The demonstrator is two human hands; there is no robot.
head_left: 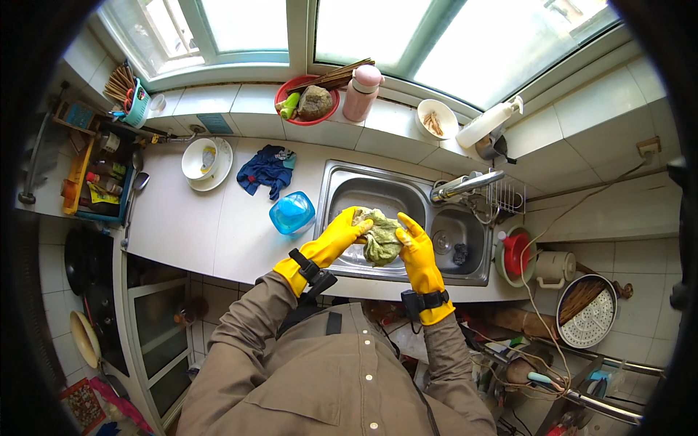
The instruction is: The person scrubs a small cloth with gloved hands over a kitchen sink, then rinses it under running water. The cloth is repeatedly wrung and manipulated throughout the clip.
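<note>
A crumpled green cloth (381, 240) hangs between my hands, above the front of the steel double sink (334, 188). My left hand (341, 234), in a yellow rubber glove, pinches its upper left part between thumb and fingers. My right hand (417, 248), gloved the same way, holds the cloth's right edge at the thumb, its fingers partly spread. Left of the sink stands a blue translucent plastic container (293, 212). Behind it lies a bunched dark blue cloth (267, 170). A dark scrubber (461, 253) rests in the right basin, near the drain.
The faucet (469, 185) reaches over the sink's back. A white bowl (199, 158) sits on a plate at left. On the ledge stand a red basin (283, 117), a pink bottle (361, 95) and a pump bottle (485, 124). A cord (572, 215) hangs at right.
</note>
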